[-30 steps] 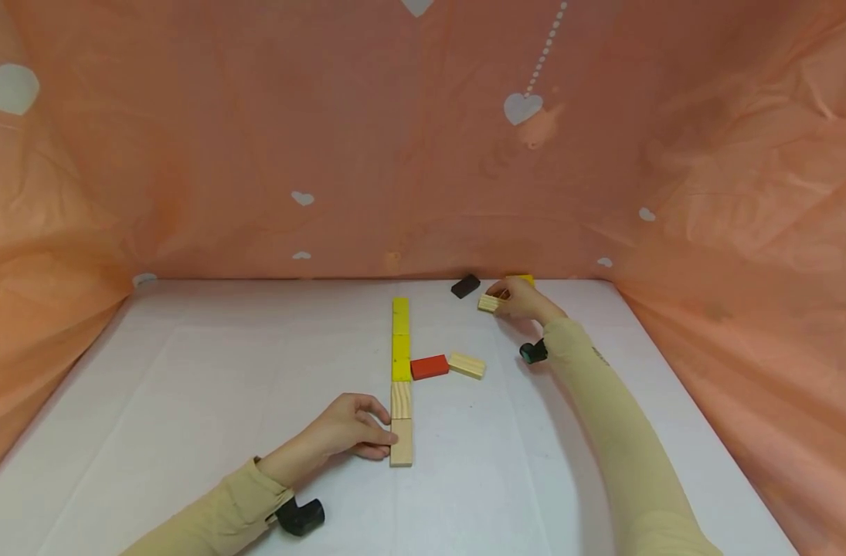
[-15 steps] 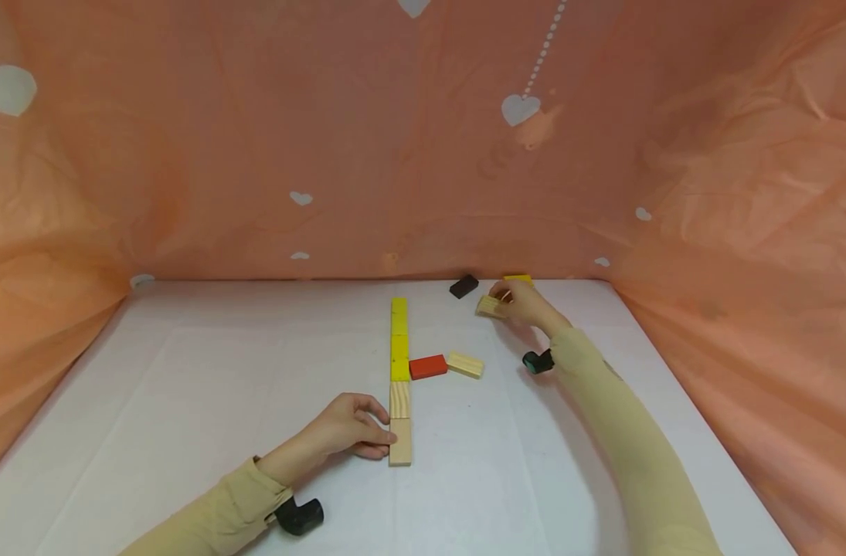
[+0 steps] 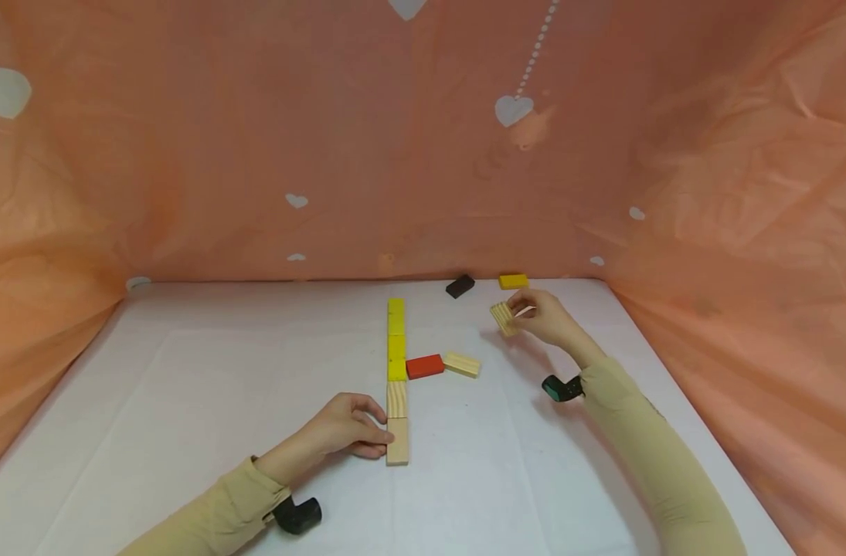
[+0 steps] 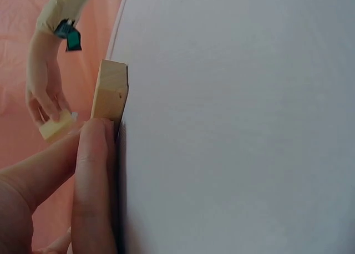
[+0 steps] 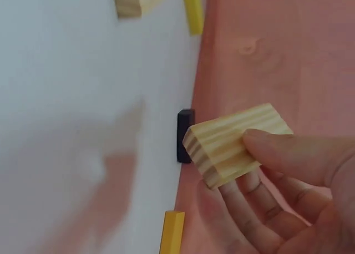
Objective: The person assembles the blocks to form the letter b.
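Note:
A row of wooden blocks runs away from me in the head view, with two yellow blocks (image 3: pixel 396 340) at the far end, a striped natural block (image 3: pixel 398 399) nearer and a plain natural block (image 3: pixel 398 448) closest. My left hand (image 3: pixel 349 425) touches the left side of that plain block, thumb at its top edge. In the left wrist view, fingers (image 4: pixel 93 171) lie against the block's end. My right hand (image 3: pixel 548 315) pinches a striped wooden block (image 5: pixel 233 146) between thumb and fingers, held tilted above the table.
A red block (image 3: pixel 425 366) extends right from the row, followed by a loose natural block (image 3: pixel 461 364). Farther back lie a black block (image 3: pixel 460 286) and a yellow-orange block (image 3: pixel 513 282). An orange cloth (image 3: pixel 367 154) surrounds the white table (image 3: pixel 256 347).
My right hand has drawn back toward me and slightly right, lifting and turning the striped block; the yellow-orange block behind is now uncovered. My left hand stays at the near block.

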`<action>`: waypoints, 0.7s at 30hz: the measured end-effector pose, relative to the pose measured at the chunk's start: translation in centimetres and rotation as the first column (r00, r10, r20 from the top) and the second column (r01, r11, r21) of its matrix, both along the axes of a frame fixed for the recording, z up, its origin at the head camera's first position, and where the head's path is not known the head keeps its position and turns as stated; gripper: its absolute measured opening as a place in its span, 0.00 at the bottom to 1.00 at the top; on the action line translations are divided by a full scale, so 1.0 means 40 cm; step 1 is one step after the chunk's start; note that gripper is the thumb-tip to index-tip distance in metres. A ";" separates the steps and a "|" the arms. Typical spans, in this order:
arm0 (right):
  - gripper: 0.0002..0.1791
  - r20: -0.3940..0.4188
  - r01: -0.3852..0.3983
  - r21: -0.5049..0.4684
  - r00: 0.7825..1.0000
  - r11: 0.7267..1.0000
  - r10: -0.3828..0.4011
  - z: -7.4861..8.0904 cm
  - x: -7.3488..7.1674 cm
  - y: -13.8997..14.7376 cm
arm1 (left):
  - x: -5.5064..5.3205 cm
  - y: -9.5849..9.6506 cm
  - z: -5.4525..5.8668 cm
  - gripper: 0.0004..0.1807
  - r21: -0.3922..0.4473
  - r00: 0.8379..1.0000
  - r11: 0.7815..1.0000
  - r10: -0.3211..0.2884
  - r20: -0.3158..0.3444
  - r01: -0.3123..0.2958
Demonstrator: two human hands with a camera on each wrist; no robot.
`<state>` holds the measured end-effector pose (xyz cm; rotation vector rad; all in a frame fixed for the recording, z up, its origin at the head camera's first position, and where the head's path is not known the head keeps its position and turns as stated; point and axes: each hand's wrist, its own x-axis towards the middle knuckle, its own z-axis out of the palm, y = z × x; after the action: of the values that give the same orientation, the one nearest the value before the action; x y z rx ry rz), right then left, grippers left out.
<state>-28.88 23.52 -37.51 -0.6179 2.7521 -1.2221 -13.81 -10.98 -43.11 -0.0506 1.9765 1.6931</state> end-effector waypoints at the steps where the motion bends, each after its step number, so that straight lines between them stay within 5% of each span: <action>1: 0.15 0.021 0.011 -0.014 1.000 1.000 -0.011 0.002 0.011 0.003 | 0.000 0.000 0.001 0.17 0.003 1.000 1.000 0.000 0.000 0.000; 8: 0.17 0.233 0.086 -0.107 0.971 0.990 -0.059 0.003 0.089 0.010 | 0.003 0.000 0.005 0.17 -0.001 1.000 1.000 0.004 -0.007 -0.004; 21: 0.17 0.353 0.084 -0.161 0.935 0.983 -0.022 -0.048 0.177 -0.008 | -0.001 -0.001 0.000 0.18 0.010 1.000 1.000 0.010 0.009 -0.010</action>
<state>-21.82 23.21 -39.45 -0.2986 2.3990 -1.4372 -13.85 -11.01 -43.09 -0.0645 1.9635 1.7062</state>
